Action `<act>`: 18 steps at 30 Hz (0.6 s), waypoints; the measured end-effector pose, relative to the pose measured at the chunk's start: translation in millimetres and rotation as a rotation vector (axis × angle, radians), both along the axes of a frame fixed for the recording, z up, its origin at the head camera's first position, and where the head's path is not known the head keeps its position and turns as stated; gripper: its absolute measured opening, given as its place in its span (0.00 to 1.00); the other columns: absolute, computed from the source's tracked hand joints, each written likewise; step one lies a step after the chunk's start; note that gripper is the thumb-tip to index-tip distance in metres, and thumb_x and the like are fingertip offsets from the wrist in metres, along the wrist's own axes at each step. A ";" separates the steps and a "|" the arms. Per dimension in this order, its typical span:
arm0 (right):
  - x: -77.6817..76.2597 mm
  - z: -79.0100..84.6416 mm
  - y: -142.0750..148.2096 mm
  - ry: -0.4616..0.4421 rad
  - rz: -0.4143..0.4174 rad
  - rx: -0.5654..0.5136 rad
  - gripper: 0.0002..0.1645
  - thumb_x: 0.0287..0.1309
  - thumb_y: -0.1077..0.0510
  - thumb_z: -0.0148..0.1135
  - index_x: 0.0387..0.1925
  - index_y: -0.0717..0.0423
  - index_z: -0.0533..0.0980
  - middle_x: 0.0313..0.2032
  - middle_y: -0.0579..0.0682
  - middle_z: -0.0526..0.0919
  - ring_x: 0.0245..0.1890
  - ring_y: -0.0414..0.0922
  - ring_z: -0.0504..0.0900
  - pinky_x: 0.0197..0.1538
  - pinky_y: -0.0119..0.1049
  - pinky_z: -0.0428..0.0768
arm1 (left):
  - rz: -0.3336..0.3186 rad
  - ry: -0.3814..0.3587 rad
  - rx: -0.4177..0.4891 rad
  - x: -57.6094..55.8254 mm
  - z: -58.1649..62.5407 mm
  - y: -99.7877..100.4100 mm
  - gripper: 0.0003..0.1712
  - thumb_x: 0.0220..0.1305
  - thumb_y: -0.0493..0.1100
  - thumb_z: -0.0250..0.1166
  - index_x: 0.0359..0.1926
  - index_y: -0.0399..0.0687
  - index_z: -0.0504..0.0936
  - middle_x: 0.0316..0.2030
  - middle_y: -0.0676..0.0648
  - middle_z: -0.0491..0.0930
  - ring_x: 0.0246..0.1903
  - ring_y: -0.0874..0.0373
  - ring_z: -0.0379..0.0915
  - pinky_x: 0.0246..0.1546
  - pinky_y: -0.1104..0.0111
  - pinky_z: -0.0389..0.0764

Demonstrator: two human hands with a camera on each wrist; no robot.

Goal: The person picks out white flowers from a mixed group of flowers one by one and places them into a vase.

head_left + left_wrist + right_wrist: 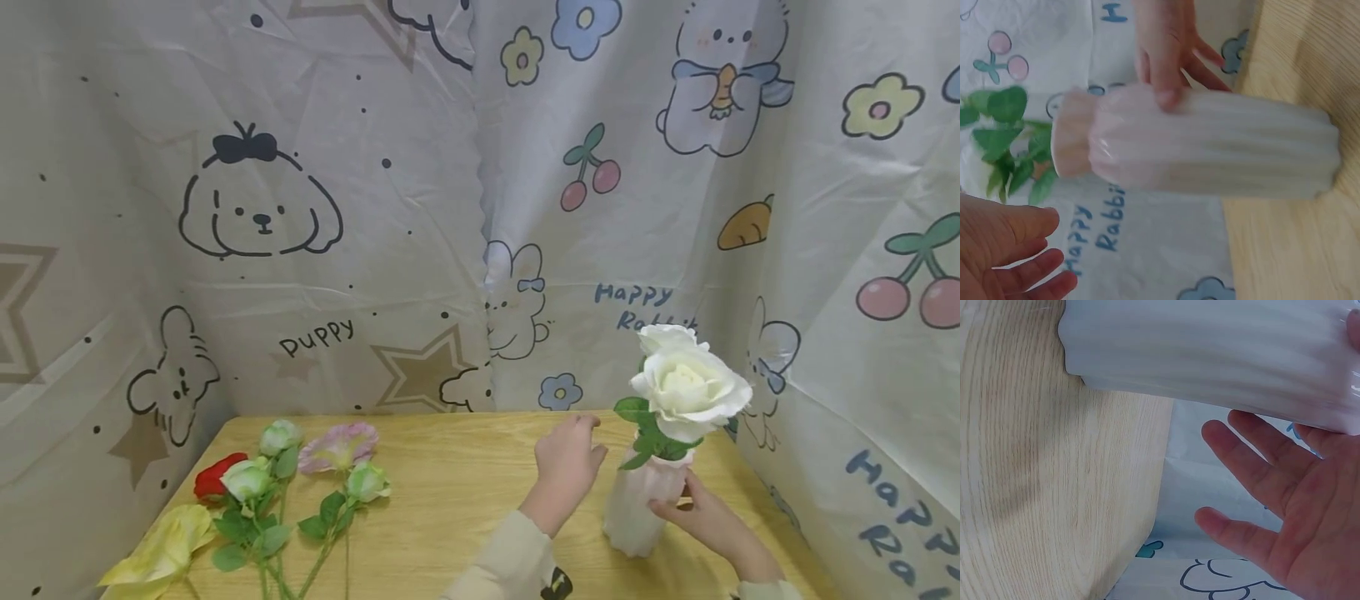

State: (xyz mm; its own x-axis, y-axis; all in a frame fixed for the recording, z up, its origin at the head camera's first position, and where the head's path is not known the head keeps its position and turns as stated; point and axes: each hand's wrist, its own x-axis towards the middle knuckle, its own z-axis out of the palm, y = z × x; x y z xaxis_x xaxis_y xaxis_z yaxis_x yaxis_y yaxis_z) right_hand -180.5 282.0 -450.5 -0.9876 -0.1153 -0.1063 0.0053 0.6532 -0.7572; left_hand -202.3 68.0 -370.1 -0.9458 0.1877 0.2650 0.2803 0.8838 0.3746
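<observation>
A white ribbed vase [636, 508] with a pinkish neck stands at the right side of the table, holding a large white rose [692, 385] with green leaves [1007, 134]. My right hand [708, 517] holds the vase from its right side, thumb on the near face. In the right wrist view, the other fingers of that hand [1297, 494] are spread, some of them apart from the vase wall [1210, 350]. To the left of the vase, my left hand [567, 467] hovers near the leaves with loosely bent fingers and nothing in them.
On the left of the wooden table [442, 500] lie several artificial flowers: a red one [219, 475], a yellow one [161, 546], a pink one [339, 447] and pale green-white buds [247, 479]. Printed curtains [420, 250] enclose the table at the back and sides.
</observation>
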 end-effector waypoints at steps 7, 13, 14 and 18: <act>-1.8 -0.1 -0.2 0.029 0.025 0.007 0.45 0.52 0.45 0.56 0.63 0.62 0.48 0.58 0.67 0.65 0.53 0.55 0.71 0.45 0.40 0.78 | 0.020 -0.031 0.043 -7.1 -27.7 -32.3 0.14 0.51 0.48 0.62 0.40 0.53 0.79 0.34 0.56 0.82 0.25 0.66 0.73 0.20 0.74 0.66; 9.4 13.5 5.0 -0.004 0.057 0.166 0.39 0.50 0.46 0.58 0.54 0.71 0.61 0.46 0.67 0.76 0.42 0.54 0.76 0.40 0.45 0.78 | 0.051 -0.086 0.077 -8.8 -43.5 -57.1 0.13 0.51 0.46 0.62 0.39 0.50 0.79 0.32 0.54 0.83 0.25 0.63 0.74 0.21 0.70 0.69; 11.8 17.7 5.0 -0.011 0.067 0.216 0.36 0.50 0.46 0.58 0.50 0.72 0.64 0.42 0.65 0.78 0.40 0.53 0.77 0.38 0.45 0.78 | 0.059 -0.093 0.073 -8.9 -45.1 -61.6 0.13 0.51 0.46 0.62 0.39 0.50 0.79 0.32 0.54 0.83 0.25 0.63 0.74 0.21 0.69 0.69; 19.3 38.0 -2.6 -0.068 0.116 0.313 0.23 0.49 0.46 0.57 0.33 0.63 0.73 0.29 0.53 0.79 0.28 0.46 0.74 0.27 0.40 0.73 | 0.089 -0.078 0.055 -7.5 -46.0 -82.0 0.13 0.53 0.46 0.61 0.40 0.49 0.79 0.32 0.53 0.82 0.19 0.65 0.69 0.18 0.72 0.67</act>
